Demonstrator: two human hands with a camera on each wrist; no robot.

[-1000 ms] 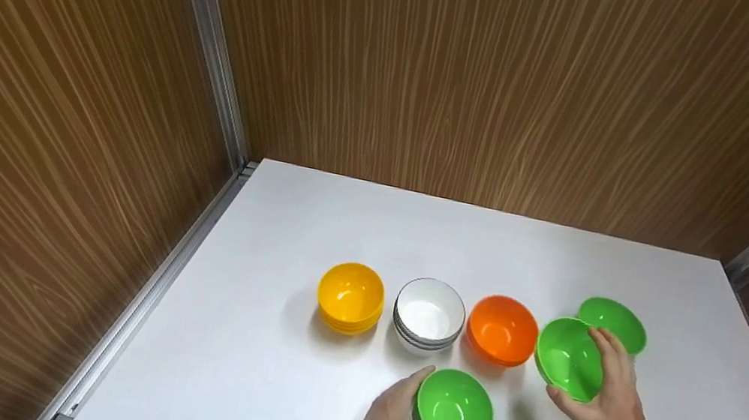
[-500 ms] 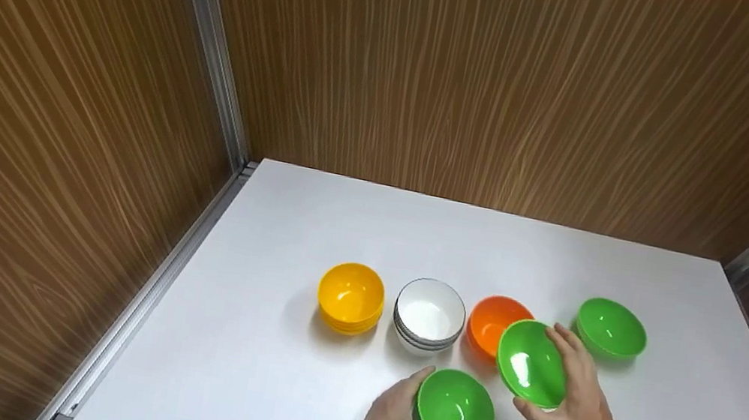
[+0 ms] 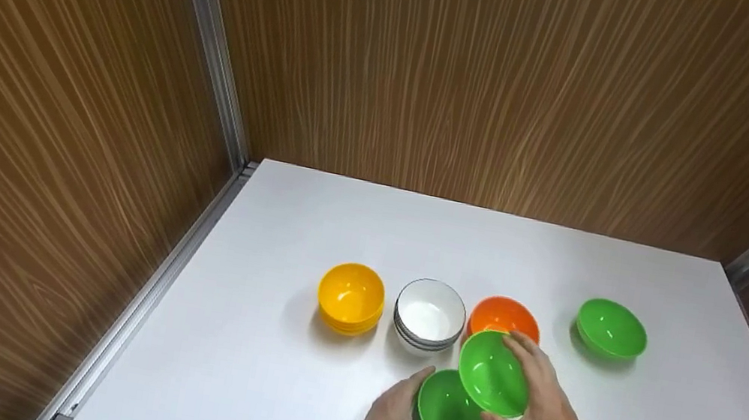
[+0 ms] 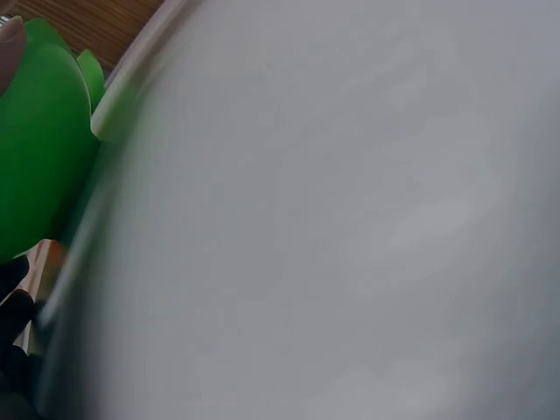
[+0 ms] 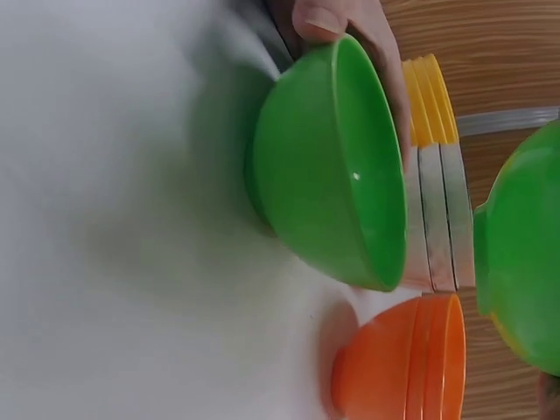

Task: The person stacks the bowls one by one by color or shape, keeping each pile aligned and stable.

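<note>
My left hand (image 3: 394,419) grips the side of a green bowl (image 3: 450,419) that stands upright near the front of the table; the right wrist view shows that bowl (image 5: 306,166) with a thumb at its rim. A second green bowl (image 3: 492,373) is held by its side in my right hand (image 3: 544,413), slightly tilted, above and just behind the first. In the right wrist view this raised bowl (image 5: 529,245) hangs clear of the lower one. The left wrist view catches only part of green bowl (image 4: 44,140) at its left edge.
Behind the hands stand a yellow bowl stack (image 3: 351,297), a white bowl stack (image 3: 429,314) and an orange bowl stack (image 3: 505,315), partly covered by the raised bowl. Another green bowl (image 3: 611,329) sits farther right. Wood-patterned panels (image 3: 479,83) enclose the white table (image 3: 231,338).
My right hand has carried its green bowl left and toward me, from beside the far green bowl to above the one at my left hand. The left hand has stayed in place.
</note>
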